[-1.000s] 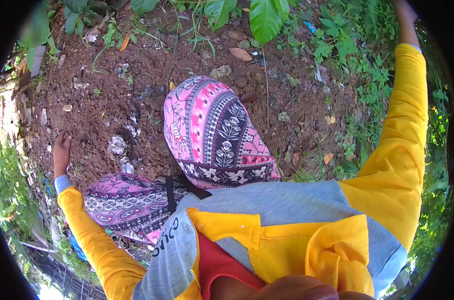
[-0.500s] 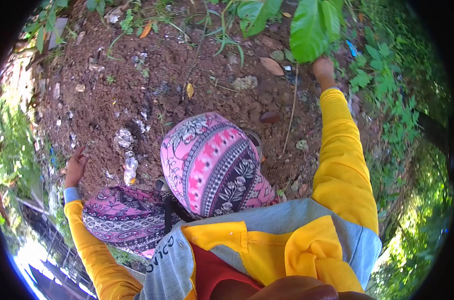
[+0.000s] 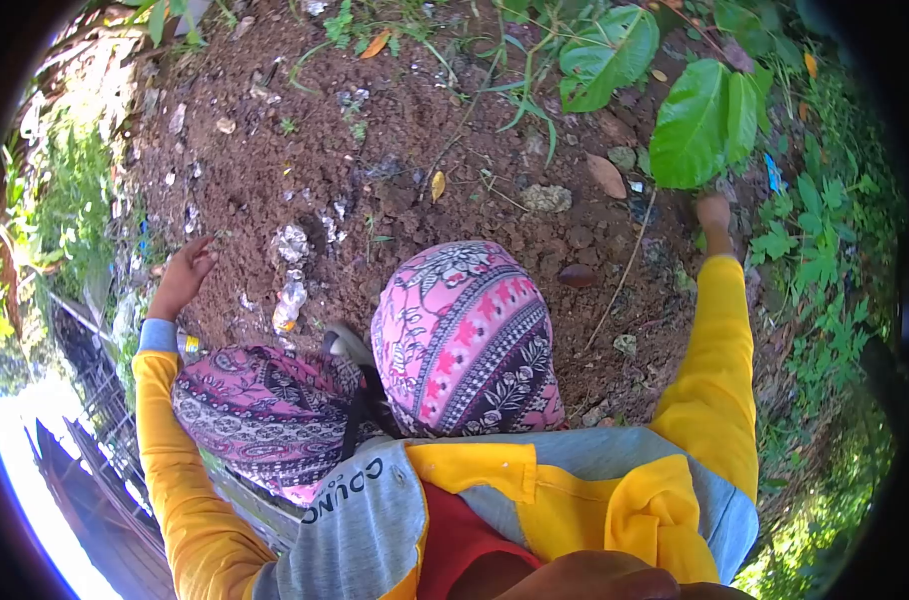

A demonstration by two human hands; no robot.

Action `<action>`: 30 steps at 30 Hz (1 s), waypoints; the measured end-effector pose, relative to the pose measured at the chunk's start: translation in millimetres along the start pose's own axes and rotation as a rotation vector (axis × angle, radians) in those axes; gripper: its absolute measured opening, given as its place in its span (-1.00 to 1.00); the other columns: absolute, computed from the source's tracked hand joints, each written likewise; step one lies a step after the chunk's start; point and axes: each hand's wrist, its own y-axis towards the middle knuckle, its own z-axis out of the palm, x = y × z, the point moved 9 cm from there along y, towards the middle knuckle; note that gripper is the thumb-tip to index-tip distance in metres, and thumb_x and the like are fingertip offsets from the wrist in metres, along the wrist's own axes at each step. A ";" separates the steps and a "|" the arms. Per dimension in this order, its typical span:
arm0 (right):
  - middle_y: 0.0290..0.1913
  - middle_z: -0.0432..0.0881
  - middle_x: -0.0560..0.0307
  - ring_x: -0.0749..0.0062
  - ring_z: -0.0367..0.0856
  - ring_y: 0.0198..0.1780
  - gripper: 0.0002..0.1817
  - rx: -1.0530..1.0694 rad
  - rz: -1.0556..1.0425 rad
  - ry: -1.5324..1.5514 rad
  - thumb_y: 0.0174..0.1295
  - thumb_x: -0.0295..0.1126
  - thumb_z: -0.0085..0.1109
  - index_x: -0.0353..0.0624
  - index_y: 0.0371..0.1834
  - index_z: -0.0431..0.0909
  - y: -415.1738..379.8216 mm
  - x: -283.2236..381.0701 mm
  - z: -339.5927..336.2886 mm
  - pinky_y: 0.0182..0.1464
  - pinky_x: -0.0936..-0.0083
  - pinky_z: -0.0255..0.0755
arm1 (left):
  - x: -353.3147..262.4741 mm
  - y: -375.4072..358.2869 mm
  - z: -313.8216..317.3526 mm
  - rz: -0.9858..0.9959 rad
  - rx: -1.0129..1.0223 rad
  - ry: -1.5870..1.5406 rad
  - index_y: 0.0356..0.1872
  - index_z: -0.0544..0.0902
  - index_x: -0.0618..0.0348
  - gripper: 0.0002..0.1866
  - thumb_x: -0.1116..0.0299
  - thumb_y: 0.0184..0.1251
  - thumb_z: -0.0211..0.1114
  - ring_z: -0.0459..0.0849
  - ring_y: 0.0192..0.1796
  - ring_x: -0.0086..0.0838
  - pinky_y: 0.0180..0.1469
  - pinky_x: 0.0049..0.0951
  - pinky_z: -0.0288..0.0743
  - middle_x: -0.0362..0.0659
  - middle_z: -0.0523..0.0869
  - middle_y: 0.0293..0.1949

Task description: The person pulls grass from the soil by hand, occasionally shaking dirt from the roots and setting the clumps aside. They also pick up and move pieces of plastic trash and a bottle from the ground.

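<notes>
I look down over my yellow-sleeved arms and my knees in pink patterned cloth (image 3: pixel 465 340). My left hand (image 3: pixel 183 278) is stretched out to the left above bare brown soil (image 3: pixel 425 200), fingers apart and holding nothing. My right hand (image 3: pixel 715 214) reaches forward on the right. It sits just under a large green leaf (image 3: pixel 697 125) of a small plant, with its fingers curled. Whether it grips a stem or leaf is hidden. A thin dry stem (image 3: pixel 620 280) lies slanted on the soil beside my right arm.
Crumpled plastic litter (image 3: pixel 291 300) lies on the soil near my left knee. A stone (image 3: pixel 546 196) and dry leaves (image 3: pixel 605 175) lie further out. Weeds (image 3: pixel 825 270) crowd the right side. At lower left the ground drops to a fence (image 3: pixel 105 400).
My right arm has swung down from far up on the right to the leafy plant and now sits under its leaf. The view has shifted, and my left hand stays spread over the soil.
</notes>
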 end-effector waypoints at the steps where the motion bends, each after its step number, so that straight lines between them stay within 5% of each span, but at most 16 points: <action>1: -0.22 0.56 -0.22 -0.05 0.52 -0.12 -0.63 0.019 -0.039 0.067 0.17 -0.17 -0.13 -0.22 -0.27 0.57 -15.5 10.5 -10.8 -0.05 0.19 0.39 | -10.4 -3.6 -0.4 0.022 -0.002 0.047 0.07 0.41 0.29 -0.54 0.30 0.16 0.16 0.54 -0.01 -0.20 0.05 -0.35 0.39 0.08 0.51 0.01; 5: -0.32 0.56 -0.20 -0.06 0.52 -0.22 -0.72 0.235 -0.445 -0.069 0.17 -0.18 -0.06 -0.08 -0.27 0.58 -104.3 109.1 -40.9 -0.14 0.18 0.39 | -34.5 -2.5 3.0 0.062 0.004 0.118 0.08 0.41 0.26 -0.54 0.28 0.16 0.18 0.53 0.01 -0.21 0.06 -0.33 0.38 0.08 0.49 0.04; 8: -0.27 0.57 -0.14 0.02 0.53 -0.21 -0.72 0.410 -0.649 0.236 0.17 -0.21 -0.05 -0.15 -0.26 0.56 -183.0 209.2 -73.6 -0.12 0.23 0.39 | -44.6 -9.4 6.1 0.058 0.014 0.097 0.08 0.41 0.27 -0.53 0.28 0.15 0.19 0.53 0.01 -0.20 0.06 -0.33 0.38 0.08 0.48 0.04; 11: -0.05 0.52 -0.01 0.17 0.44 0.02 -0.76 0.050 -0.942 0.162 0.14 -0.32 -0.06 -0.19 -0.25 0.55 -210.9 310.1 -78.1 0.08 0.34 0.29 | -54.8 -14.7 0.8 0.109 -0.012 0.077 0.08 0.41 0.27 -0.54 0.30 0.15 0.19 0.53 0.01 -0.22 0.05 -0.34 0.38 0.08 0.48 0.03; 13: 0.05 0.46 0.06 0.21 0.30 0.17 -0.77 0.032 -1.179 0.051 0.11 -0.38 -0.09 -0.19 -0.27 0.55 -213.2 390.0 -83.0 0.22 0.35 0.14 | -50.9 -20.9 -2.5 0.122 -0.034 0.074 0.08 0.41 0.27 -0.54 0.30 0.16 0.18 0.46 0.09 -0.16 0.15 -0.31 0.29 0.09 0.46 0.06; 15: 0.09 0.43 0.03 0.23 0.19 0.27 -0.72 -0.224 -1.311 0.023 0.09 -0.36 -0.04 -0.24 -0.18 0.51 -190.1 458.5 -95.8 0.29 0.24 0.04 | -48.3 -21.1 -5.5 0.163 -0.055 0.126 0.08 0.41 0.27 -0.54 0.29 0.15 0.18 0.41 0.15 -0.12 0.20 -0.30 0.23 0.10 0.45 0.08; 17: 0.06 0.46 0.01 0.25 0.19 0.28 -0.73 -0.374 -1.360 -0.010 0.09 -0.43 -0.15 -0.19 -0.23 0.56 -157.9 514.2 -104.8 0.30 0.19 -0.02 | -54.8 -29.5 -11.3 0.157 -0.057 0.144 0.08 0.41 0.27 -0.53 0.30 0.15 0.18 0.36 0.18 -0.10 0.23 -0.29 0.18 0.11 0.43 0.09; 19: 0.14 0.39 -0.02 0.21 0.07 0.34 -0.71 -0.248 -1.277 -0.266 0.13 -0.39 -0.15 -0.19 -0.17 0.54 -116.5 554.8 -108.3 0.33 0.18 -0.10 | -53.3 -37.8 -13.6 0.143 -0.048 0.154 0.08 0.40 0.27 -0.53 0.30 0.14 0.18 0.33 0.20 -0.08 0.25 -0.29 0.16 0.12 0.42 0.11; 22: 0.17 0.37 -0.03 0.19 0.01 0.37 -0.67 -0.182 -1.011 -0.625 0.15 -0.32 -0.16 -0.15 -0.10 0.53 -49.8 539.2 -106.0 0.35 0.13 -0.25 | -38.0 -77.0 -2.7 0.134 -0.073 0.104 0.10 0.38 0.27 -0.51 0.34 0.11 0.18 0.33 0.21 -0.08 0.25 -0.28 0.15 0.12 0.40 0.12; 23: 0.21 0.33 -0.04 0.23 -0.07 0.40 -0.58 -0.067 -0.900 -0.780 0.12 -0.16 -0.03 -0.13 0.00 0.50 -28.3 520.8 -92.1 0.35 0.08 -0.36 | -33.0 -82.4 -0.5 0.110 -0.057 0.106 0.10 0.38 0.27 -0.50 0.34 0.10 0.18 0.33 0.20 -0.08 0.25 -0.28 0.15 0.12 0.40 0.12; 24: 0.22 0.32 -0.03 0.21 0.00 0.38 -0.32 -0.018 -0.853 -0.909 -0.05 0.08 0.16 -0.13 0.10 0.42 -30.3 500.9 -93.0 0.34 0.04 -0.39 | -27.4 -88.9 2.0 0.087 -0.042 0.106 0.10 0.38 0.28 -0.50 0.35 0.09 0.19 0.33 0.20 -0.07 0.25 -0.28 0.16 0.12 0.40 0.12; 26: 0.22 0.33 0.01 0.15 0.11 0.33 -0.07 0.309 -0.701 -1.120 -0.24 0.23 0.25 -0.14 0.18 0.32 -44.2 464.0 -92.0 0.34 0.03 -0.40 | -16.9 -98.6 8.2 0.019 0.004 0.036 0.10 0.38 0.29 -0.48 0.39 0.04 0.20 0.34 0.20 -0.07 0.24 -0.28 0.18 0.11 0.40 0.12; 28: 0.19 0.37 0.09 0.13 0.27 0.25 -0.11 0.364 -0.711 -1.351 -0.18 0.23 0.21 -0.11 0.19 0.31 -53.8 432.2 -76.1 0.27 -0.16 -0.30 | -7.3 -106.0 13.5 0.018 -0.004 0.023 0.10 0.38 0.28 -0.48 0.41 0.03 0.20 0.34 0.20 -0.07 0.23 -0.28 0.19 0.11 0.41 0.12; 30: 0.14 0.43 0.17 0.16 0.44 0.06 -0.41 0.268 -0.882 -1.424 0.02 0.00 0.13 0.00 0.13 0.40 -42.4 395.9 -55.1 0.09 -0.16 0.01 | -2.0 -106.6 15.3 0.013 0.015 -0.006 0.09 0.39 0.27 -0.47 0.43 0.01 0.21 0.39 0.15 -0.08 0.20 -0.29 0.23 0.10 0.43 0.10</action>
